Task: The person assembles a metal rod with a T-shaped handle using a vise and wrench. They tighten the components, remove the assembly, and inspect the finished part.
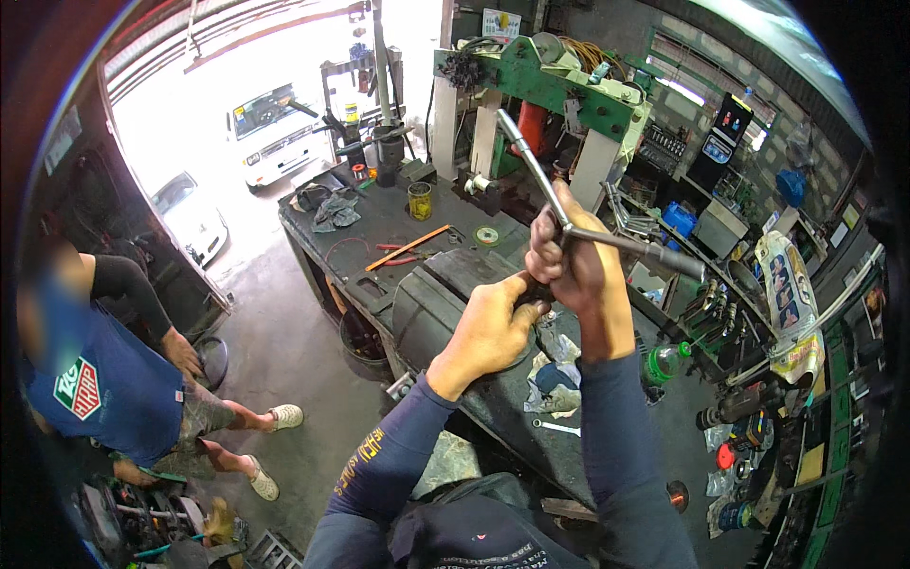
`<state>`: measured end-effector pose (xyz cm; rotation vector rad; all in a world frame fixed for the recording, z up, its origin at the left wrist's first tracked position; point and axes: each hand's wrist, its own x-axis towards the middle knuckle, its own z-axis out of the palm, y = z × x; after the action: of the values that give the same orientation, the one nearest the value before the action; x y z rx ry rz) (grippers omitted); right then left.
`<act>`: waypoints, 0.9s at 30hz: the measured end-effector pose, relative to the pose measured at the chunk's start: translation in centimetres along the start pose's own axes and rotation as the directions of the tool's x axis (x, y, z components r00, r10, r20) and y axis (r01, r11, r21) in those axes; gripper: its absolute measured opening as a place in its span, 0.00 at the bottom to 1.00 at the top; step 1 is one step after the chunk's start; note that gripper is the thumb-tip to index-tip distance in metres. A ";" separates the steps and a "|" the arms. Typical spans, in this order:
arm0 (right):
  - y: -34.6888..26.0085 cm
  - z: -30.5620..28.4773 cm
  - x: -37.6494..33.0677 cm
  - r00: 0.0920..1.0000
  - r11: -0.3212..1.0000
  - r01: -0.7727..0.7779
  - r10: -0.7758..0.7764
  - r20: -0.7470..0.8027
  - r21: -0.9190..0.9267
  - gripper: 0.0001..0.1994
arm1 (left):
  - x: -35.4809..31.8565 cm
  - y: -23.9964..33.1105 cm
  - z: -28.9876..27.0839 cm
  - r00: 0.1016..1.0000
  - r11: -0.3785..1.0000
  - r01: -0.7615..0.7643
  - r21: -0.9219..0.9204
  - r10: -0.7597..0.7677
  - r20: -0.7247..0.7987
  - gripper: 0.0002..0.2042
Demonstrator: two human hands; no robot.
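My right hand [590, 270] is wrapped round a metal socket wrench [542, 180]. Two of its long arms show, one rising up and left, the other reaching right to a dark socket end; whatever lies inside the fist is hidden. Just below that fist, my left hand [481, 330] is closed, thumb and finger pinching a small dark piece that I cannot make out. Both hands are above a large dark bench vise [438, 302] on the workbench [322, 223]. A crumpled stained rag [555, 384] and a combination wrench [556, 428] lie beside my right forearm.
On the bench are red-handled pliers [393, 260], an orange strip [408, 247], a yellow can [420, 201] and a tape roll [486, 235]. A green press frame [545, 81] stands behind. A green bottle [666, 363] is at right. A person [114, 379] sits at left.
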<state>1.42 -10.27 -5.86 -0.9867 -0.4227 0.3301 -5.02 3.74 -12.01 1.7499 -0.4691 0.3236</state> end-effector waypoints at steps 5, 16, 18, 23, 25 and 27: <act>4.1 4.4 -5.4 0.597 0.512 0.426 -0.779 -0.193 -0.746 0.19 | -0.3 -2.4 0.8 0.933 0.967 -0.255 0.018 0.251 -0.257 0.11; -0.4 0.4 0.4 0.991 0.995 -0.079 0.085 0.103 -0.061 0.25 | 0.1 -1.3 0.2 0.997 1.000 -0.021 -0.004 0.022 0.072 0.15; 0.3 0.8 -0.7 0.993 0.989 0.070 -0.081 -0.080 -0.130 0.18 | 0.4 -1.8 0.2 0.993 0.996 0.062 -0.064 -0.054 0.109 0.14; 3.6 3.4 -4.8 0.830 0.835 0.441 -0.519 -0.205 -0.328 0.13 | -1.1 -1.7 0.8 0.949 0.980 -0.126 0.151 0.163 -0.268 0.09; 4.5 5.4 -5.4 0.709 0.671 0.488 -0.678 -0.195 -0.558 0.17 | -0.9 -2.0 1.8 0.936 0.982 -0.125 0.139 0.163 -0.311 0.12; 5.6 6.1 -4.8 0.591 0.571 0.513 -0.777 -0.218 -0.641 0.18 | -0.4 -2.1 2.6 0.911 0.971 -0.123 0.204 0.192 -0.364 0.15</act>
<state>-6.16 -5.12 -8.65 -1.3046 -0.4017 -0.7925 -4.48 1.64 -14.58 1.7668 -0.3047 0.8286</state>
